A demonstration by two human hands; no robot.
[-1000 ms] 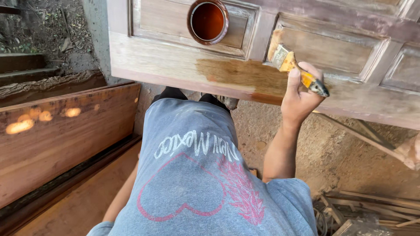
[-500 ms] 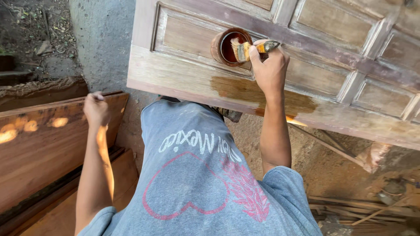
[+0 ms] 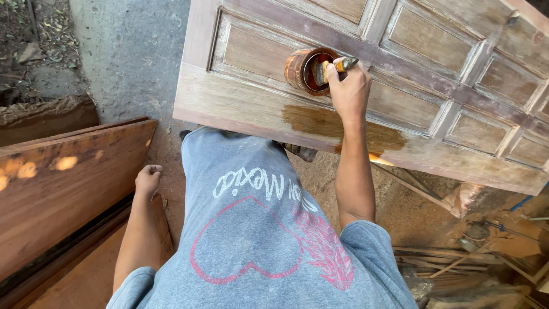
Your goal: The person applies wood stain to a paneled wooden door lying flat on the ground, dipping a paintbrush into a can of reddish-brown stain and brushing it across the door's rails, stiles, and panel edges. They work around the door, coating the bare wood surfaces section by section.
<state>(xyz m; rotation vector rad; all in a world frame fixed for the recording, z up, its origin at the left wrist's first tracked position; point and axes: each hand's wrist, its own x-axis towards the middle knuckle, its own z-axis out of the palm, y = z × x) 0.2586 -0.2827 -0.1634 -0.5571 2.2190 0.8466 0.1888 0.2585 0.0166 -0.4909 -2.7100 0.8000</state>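
Note:
A pale wooden panelled door [image 3: 446,74] lies flat in front of me, with a wet brown stained patch [image 3: 343,126] along its near rail. On it stands a round brown can of stain [image 3: 306,70]. My right hand [image 3: 349,88] grips a paintbrush [image 3: 330,67] whose bristles dip into the can. My left hand [image 3: 147,178] hangs at my side in a loose fist, holding nothing, beside a stained board.
Reddish-brown stained boards [image 3: 63,189] lean at my left. Bare concrete and dirt ground [image 3: 126,63] lies beyond. Wood offcuts and slats [image 3: 457,263] lie on the sawdust-covered ground at lower right, under the door's edge.
My right hand carried the brush from the door's stained rail up to the can and dipped it in. My left arm came into view and dropped to my side.

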